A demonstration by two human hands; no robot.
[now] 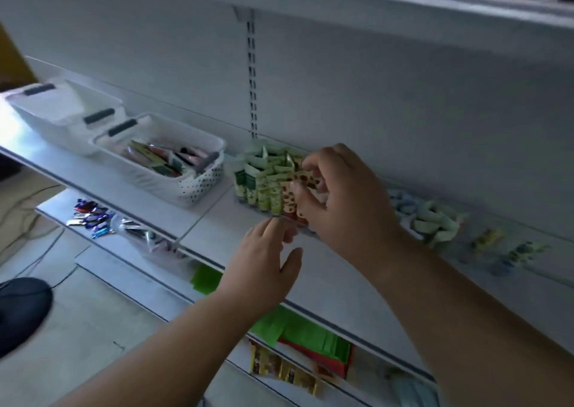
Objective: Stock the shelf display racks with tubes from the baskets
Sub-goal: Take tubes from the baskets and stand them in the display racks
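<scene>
A clear display rack [248,203] on the white shelf [214,229] holds upright green tubes [262,178] and red-spotted tubes [287,200] at its right end. My right hand [344,195] pinches a red-spotted tube [306,178] at the rack's right side. In front of the rack, my left hand [267,260] has its fingertips at the rack's front edge, fingers relaxed. A white dotted basket [198,186] with several mixed tubes [161,158] stands to the left.
A second white basket [59,118] sits at the far left. Pale green and blue tubes [435,223] fill another rack to the right. Lower shelves carry small wrapped items [93,217] and green packets [298,332]. A dark shoe [21,310] is on the floor.
</scene>
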